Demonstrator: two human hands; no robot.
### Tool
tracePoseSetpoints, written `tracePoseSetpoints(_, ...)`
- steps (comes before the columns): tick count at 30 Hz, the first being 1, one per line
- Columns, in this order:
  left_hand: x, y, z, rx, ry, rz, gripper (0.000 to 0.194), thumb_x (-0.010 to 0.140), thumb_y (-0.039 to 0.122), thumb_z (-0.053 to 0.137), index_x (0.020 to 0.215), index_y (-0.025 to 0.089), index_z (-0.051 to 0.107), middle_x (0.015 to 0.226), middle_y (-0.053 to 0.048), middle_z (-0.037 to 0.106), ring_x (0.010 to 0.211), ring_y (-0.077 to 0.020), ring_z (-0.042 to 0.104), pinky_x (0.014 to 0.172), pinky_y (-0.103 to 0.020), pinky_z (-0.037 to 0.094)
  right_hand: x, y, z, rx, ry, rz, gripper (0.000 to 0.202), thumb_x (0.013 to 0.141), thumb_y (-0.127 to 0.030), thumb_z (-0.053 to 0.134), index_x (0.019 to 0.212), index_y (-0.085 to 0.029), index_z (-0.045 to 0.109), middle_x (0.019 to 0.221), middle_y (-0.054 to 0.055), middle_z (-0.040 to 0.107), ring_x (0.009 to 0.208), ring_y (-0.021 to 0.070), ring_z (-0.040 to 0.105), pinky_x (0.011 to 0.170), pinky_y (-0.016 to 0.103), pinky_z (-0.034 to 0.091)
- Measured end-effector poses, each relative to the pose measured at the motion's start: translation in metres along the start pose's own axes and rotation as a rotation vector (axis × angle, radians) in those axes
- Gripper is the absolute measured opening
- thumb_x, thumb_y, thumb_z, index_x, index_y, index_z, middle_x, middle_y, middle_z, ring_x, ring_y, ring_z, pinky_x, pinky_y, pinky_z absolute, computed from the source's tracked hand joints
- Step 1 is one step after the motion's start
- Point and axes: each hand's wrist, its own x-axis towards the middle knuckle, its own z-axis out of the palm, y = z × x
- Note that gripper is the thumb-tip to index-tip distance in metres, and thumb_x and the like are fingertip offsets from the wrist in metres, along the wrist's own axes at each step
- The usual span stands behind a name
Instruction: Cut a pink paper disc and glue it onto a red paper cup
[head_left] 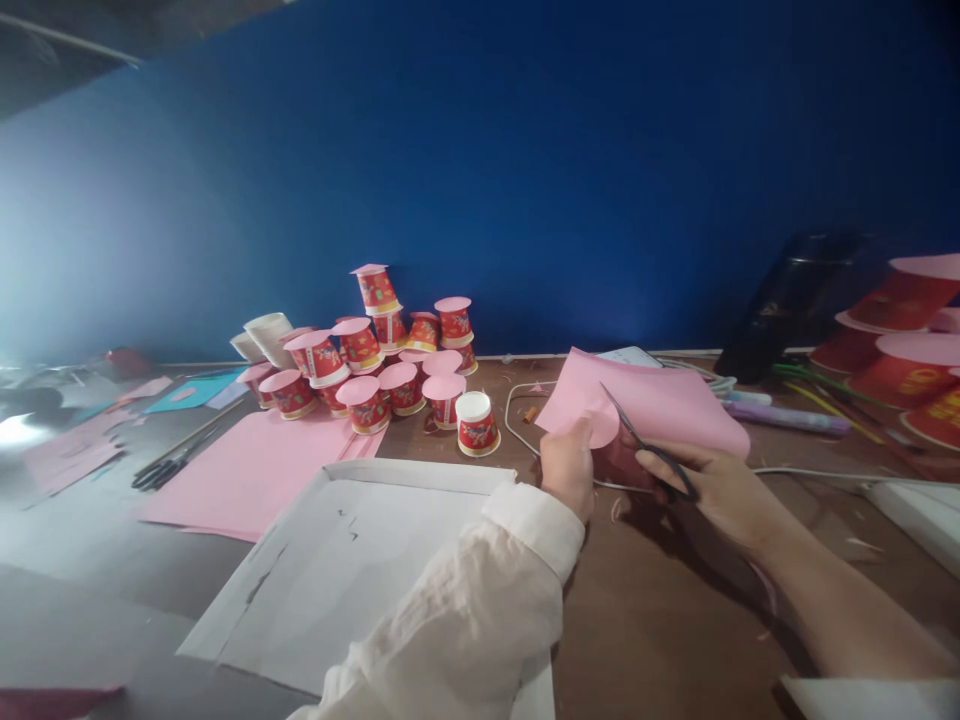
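Left hand (pixel 568 465) and right hand (pixel 720 495) are set apart right of the frame's centre, the former clamped on the lower left edge of a pink sheet (pixel 667 400), the latter closed around the handles of dark scissors (pixel 634 432), by whose blades the partly cut sheet is met. Left of centre, red paper cups (pixel 366 412) are stacked upside down, most being topped with pink discs (pixel 444 387). Toward the lower left, pink paper (pixel 232 470) is partly overlapped by a shallow white box (pixel 322 570), crossed by a white sleeve (pixel 480 590).
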Motion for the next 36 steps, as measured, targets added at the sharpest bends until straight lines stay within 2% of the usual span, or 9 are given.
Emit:
tracePoseSetpoints(5,0.001,0.000,-0.001,-0.002,-0.003,0.001,0.013,0.078,0.023,0.074,0.086,0.013,0.076,0.088,-0.012,0.079,0.085,-0.0279,0.076,0.080,-0.038,0.061,0.002,0.004,-0.002,-0.058,0.004,-0.036,0.055,0.076,-0.073,0.072,0.060,-0.021,0.070,0.055,0.003,0.063,0.049,0.0169,0.056,0.046,0.030,0.048)
tracePoseSetpoints(8,0.001,0.000,-0.001,-0.002,0.004,0.000,0.011,0.077,0.022,0.074,0.084,0.013,0.076,0.087,-0.011,0.079,0.082,-0.0272,0.076,0.079,-0.037,0.061,0.004,0.007,-0.004,-0.090,0.012,-0.056,0.053,0.079,-0.072,0.071,0.066,-0.020,0.074,0.056,0.003,0.064,0.052,0.0178,0.057,0.049,0.031,0.048)
tracePoseSetpoints(11,0.001,0.000,0.000,-0.013,0.003,0.013,0.010,0.078,0.020,0.073,0.084,0.013,0.075,0.088,-0.011,0.078,0.083,-0.0274,0.075,0.080,-0.038,0.060,0.005,0.007,-0.005,-0.110,0.000,-0.064,0.052,0.081,-0.070,0.071,0.063,-0.021,0.071,0.056,0.002,0.064,0.053,0.0172,0.056,0.052,0.030,0.047)
tracePoseSetpoints(15,0.001,0.001,-0.001,0.005,0.003,0.016,0.010,0.080,0.022,0.072,0.084,0.013,0.075,0.091,-0.012,0.079,0.085,-0.0279,0.075,0.081,-0.040,0.060,0.004,0.007,-0.005,-0.125,-0.004,-0.045,0.049,0.080,-0.069,0.070,0.069,-0.021,0.074,0.057,0.002,0.064,0.054,0.0178,0.056,0.054,0.031,0.045)
tracePoseSetpoints(20,0.001,0.002,-0.001,0.022,-0.003,0.020,0.013,0.077,0.024,0.075,0.084,0.013,0.075,0.088,-0.011,0.078,0.087,-0.0280,0.074,0.081,-0.037,0.059,0.007,0.010,-0.008,-0.155,-0.012,-0.054,0.052,0.080,-0.070,0.070,0.060,-0.021,0.069,0.057,0.002,0.064,0.057,0.0173,0.056,0.057,0.031,0.044)
tracePoseSetpoints(25,0.001,0.002,-0.001,0.023,-0.012,0.047,0.012,0.077,0.024,0.073,0.083,0.013,0.074,0.086,-0.009,0.077,0.086,-0.0258,0.074,0.081,-0.036,0.058,0.013,0.014,-0.013,-0.167,-0.061,-0.031,0.049,0.078,-0.069,0.073,0.066,-0.021,0.073,0.057,0.001,0.066,0.056,0.0171,0.057,0.057,0.029,0.046)
tracePoseSetpoints(29,0.000,0.003,-0.002,0.054,-0.023,0.075,0.012,0.078,0.025,0.073,0.081,0.013,0.074,0.084,-0.009,0.076,0.084,-0.0250,0.073,0.082,-0.036,0.058,0.014,0.013,-0.015,-0.204,-0.077,-0.049,0.053,0.079,-0.070,0.071,0.061,-0.021,0.071,0.057,0.002,0.066,0.056,0.0172,0.057,0.058,0.030,0.048)
tracePoseSetpoints(31,0.002,0.003,-0.003,0.102,-0.020,0.090,0.013,0.080,0.026,0.072,0.080,0.013,0.074,0.084,-0.009,0.076,0.085,-0.0251,0.073,0.082,-0.036,0.057,0.014,0.012,-0.014,-0.179,-0.076,-0.054,0.050,0.078,-0.069,0.073,0.066,-0.020,0.074,0.058,0.003,0.067,0.058,0.0185,0.059,0.057,0.030,0.049)
tracePoseSetpoints(36,0.006,0.004,-0.005,0.201,0.023,0.058,0.012,0.080,0.026,0.076,0.080,0.014,0.075,0.081,-0.007,0.077,0.089,-0.0260,0.074,0.085,-0.035,0.057,0.014,0.015,-0.011,-0.046,-0.101,-0.001,0.049,0.073,-0.062,0.082,0.094,-0.018,0.082,0.063,0.002,0.069,0.057,0.0188,0.060,0.052,0.029,0.047)
